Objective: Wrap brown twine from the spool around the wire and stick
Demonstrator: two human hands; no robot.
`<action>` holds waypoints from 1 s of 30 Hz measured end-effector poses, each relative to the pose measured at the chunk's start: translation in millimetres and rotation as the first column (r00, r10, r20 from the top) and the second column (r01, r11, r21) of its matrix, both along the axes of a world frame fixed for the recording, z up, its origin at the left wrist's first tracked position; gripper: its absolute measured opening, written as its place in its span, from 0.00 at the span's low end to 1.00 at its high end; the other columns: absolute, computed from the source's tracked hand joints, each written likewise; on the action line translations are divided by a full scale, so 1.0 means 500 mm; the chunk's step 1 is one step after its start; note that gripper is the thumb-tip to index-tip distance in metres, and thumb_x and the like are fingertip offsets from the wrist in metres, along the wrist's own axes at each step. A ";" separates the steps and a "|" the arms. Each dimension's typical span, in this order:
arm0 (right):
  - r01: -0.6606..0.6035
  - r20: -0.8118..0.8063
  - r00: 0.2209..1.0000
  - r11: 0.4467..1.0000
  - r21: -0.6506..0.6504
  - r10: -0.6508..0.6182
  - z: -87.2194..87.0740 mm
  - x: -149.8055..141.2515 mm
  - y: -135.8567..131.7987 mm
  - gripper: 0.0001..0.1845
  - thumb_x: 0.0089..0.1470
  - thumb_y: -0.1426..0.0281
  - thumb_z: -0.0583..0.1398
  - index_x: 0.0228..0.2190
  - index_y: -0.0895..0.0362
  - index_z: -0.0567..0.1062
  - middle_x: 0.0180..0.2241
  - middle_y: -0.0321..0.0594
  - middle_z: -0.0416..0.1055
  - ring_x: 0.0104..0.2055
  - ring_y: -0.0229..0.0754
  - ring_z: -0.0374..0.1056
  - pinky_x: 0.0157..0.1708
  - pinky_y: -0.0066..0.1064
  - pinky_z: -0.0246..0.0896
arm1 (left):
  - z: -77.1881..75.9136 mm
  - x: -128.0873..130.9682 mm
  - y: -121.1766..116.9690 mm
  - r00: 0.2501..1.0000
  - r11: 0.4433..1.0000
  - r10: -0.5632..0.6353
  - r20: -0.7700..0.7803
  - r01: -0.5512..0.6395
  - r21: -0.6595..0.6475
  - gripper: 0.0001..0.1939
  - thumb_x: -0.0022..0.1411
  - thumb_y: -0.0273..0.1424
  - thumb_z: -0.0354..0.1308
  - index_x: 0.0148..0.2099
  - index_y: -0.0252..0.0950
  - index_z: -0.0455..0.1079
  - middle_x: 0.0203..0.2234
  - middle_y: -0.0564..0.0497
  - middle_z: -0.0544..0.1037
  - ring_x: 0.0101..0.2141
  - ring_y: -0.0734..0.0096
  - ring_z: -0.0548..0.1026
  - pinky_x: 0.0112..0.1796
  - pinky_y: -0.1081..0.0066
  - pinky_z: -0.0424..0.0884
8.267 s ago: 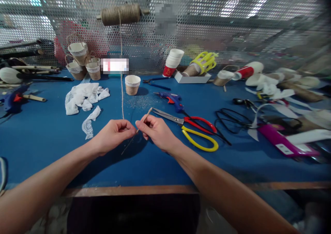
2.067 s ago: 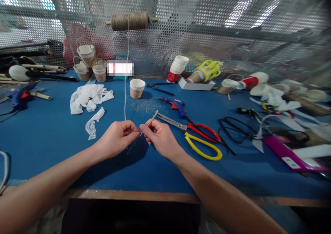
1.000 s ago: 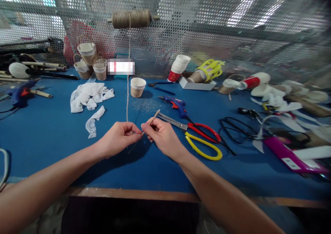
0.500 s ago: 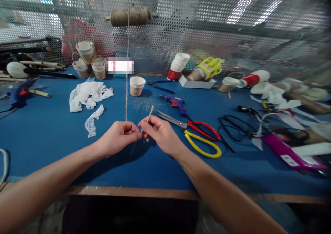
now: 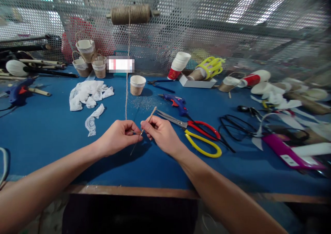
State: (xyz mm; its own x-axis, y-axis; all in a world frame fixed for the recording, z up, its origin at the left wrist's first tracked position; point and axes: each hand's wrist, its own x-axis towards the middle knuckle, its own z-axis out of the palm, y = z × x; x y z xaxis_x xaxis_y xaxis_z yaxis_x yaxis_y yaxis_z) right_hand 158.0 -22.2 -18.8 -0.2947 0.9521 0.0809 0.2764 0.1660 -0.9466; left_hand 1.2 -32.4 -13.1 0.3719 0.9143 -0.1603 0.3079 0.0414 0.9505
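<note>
My left hand [image 5: 119,135] is closed in a pinch on jute twine [image 5: 126,96], which runs up from it to a spool [image 5: 130,14] on the mesh. Between the thumb and fingers of my right hand [image 5: 162,132] is a thin wire [image 5: 133,148], tilted, its upper part wrapped in twine. Its bare lower end passes by the left fingertips and points down. The exact contact at the fingertips is partly hidden. Beyond the hands stands a twine-wrapped paper cup [image 5: 137,87] with a white rim.
Scissors [image 5: 190,125] and a blue glue gun [image 5: 176,103] lie right of my hands, near pliers [image 5: 162,85]. White lace [image 5: 86,92] lies at left, before several small baskets [image 5: 99,68]. Stacked paper cups [image 5: 178,67] lean further back. Black cable [image 5: 232,127] loops at right.
My right hand has drawn slightly away to the right, with the wrapped wire end moving the same way. A small gap shows between the hands. The left hand has barely moved.
</note>
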 end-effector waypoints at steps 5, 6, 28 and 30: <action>0.036 0.081 0.996 0.997 0.067 -0.042 -0.002 -0.001 -0.001 0.17 0.49 0.58 0.55 0.21 0.58 0.64 0.16 0.31 0.59 0.18 0.31 0.55 0.18 0.25 0.50 | -0.005 0.004 -0.003 1.000 1.000 0.016 -0.005 -0.016 0.017 0.09 0.46 0.33 0.57 0.25 0.33 0.60 0.12 0.62 0.56 0.16 0.84 0.51 0.18 0.78 0.46; 0.043 0.083 0.995 0.996 0.073 -0.049 -0.001 -0.002 -0.001 0.17 0.49 0.58 0.55 0.20 0.58 0.64 0.16 0.31 0.58 0.18 0.30 0.54 0.18 0.25 0.50 | -0.005 0.005 -0.003 1.000 1.000 0.021 0.001 -0.021 0.016 0.10 0.47 0.33 0.56 0.24 0.33 0.60 0.12 0.62 0.56 0.16 0.84 0.51 0.18 0.78 0.46; -0.105 -0.028 0.994 0.993 -0.055 0.104 0.011 0.003 -0.003 0.15 0.50 0.59 0.56 0.22 0.58 0.63 0.18 0.30 0.58 0.18 0.30 0.56 0.19 0.24 0.54 | 0.020 -0.015 0.007 0.987 0.983 -0.138 -0.082 0.146 0.113 0.08 0.54 0.31 0.50 0.26 0.33 0.61 0.15 0.60 0.56 0.18 0.82 0.52 0.20 0.78 0.49; -0.100 -0.034 0.995 0.993 -0.067 0.097 0.012 0.003 -0.003 0.16 0.49 0.59 0.56 0.22 0.58 0.63 0.18 0.30 0.58 0.18 0.30 0.56 0.18 0.24 0.54 | 0.020 -0.013 0.004 0.988 0.983 -0.122 -0.094 0.134 0.128 0.07 0.54 0.30 0.50 0.26 0.33 0.60 0.15 0.60 0.56 0.18 0.83 0.52 0.20 0.78 0.49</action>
State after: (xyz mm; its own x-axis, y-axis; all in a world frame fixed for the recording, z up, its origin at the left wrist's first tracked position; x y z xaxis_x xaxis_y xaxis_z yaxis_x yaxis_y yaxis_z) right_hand 159.3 -23.8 -13.0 -0.3857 0.9222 0.0271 0.2329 0.1258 -0.9643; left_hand -5.5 -30.3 -3.1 0.4777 0.8753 -0.0759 0.3826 -0.1295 0.9148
